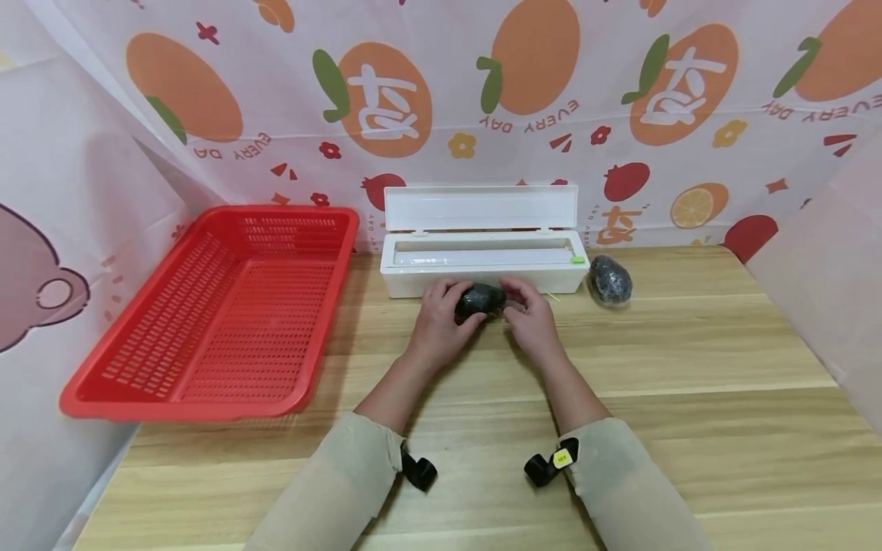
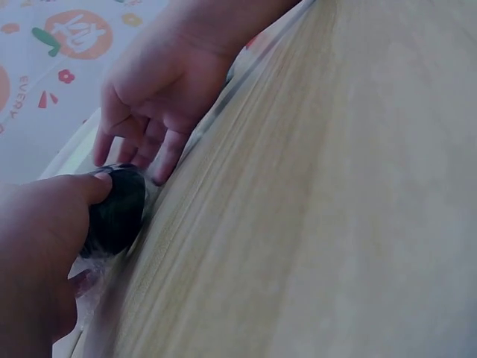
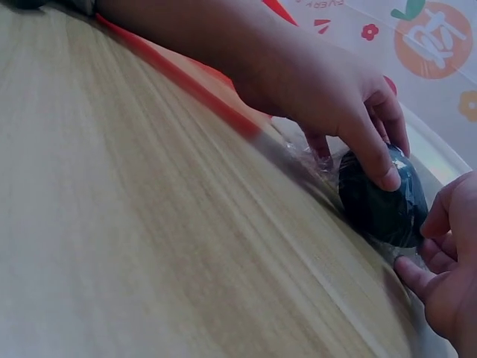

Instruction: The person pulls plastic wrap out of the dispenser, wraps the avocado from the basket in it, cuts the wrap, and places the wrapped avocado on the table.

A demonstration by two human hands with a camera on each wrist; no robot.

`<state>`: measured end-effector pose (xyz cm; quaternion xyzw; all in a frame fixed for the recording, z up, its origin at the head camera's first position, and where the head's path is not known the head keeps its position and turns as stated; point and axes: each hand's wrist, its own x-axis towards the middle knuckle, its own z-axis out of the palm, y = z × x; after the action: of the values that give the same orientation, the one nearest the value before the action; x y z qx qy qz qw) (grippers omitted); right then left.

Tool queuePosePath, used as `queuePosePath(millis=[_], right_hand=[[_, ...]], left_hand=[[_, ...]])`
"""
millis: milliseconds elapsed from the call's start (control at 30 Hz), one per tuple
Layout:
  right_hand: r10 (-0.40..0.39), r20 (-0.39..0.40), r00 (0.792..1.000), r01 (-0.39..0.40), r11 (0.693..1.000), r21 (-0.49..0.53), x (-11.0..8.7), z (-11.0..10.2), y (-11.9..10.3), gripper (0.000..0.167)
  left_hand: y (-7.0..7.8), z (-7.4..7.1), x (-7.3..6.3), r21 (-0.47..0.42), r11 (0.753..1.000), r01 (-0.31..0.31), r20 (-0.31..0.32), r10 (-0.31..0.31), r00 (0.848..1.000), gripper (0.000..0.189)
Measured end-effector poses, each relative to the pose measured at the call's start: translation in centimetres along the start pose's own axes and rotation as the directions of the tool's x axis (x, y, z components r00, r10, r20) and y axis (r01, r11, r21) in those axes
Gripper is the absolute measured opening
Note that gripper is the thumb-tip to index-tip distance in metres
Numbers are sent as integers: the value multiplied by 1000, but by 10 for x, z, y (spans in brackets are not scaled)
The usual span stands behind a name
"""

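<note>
A dark avocado in clear plastic wrap lies on the table, close in front of the white wrap dispenser. My left hand grips it from the left, thumb on the near side and fingers over the far side. Loose film sticks out beneath that palm. At the avocado's other end, my right hand has its fingers bent and pinches the film between thumb and fingertips. In the left wrist view, the right hand reaches in from above, and clear film shows by its thumb.
A second wrapped dark avocado sits right of the dispenser. The dispenser's lid is raised, with a roll inside. At the left stands a red perforated basket. A fruit-print cloth hangs behind the wooden table.
</note>
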<state>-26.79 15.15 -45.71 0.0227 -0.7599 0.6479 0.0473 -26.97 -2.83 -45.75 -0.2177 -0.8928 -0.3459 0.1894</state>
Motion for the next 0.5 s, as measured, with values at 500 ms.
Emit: queuePosePath(millis=[500], right_hand=[[-346, -231, 909, 270, 913, -307, -2, -12, -2, 27]], left_hand=[[0, -1, -1, 47, 998, -37, -15, 38, 999, 51]])
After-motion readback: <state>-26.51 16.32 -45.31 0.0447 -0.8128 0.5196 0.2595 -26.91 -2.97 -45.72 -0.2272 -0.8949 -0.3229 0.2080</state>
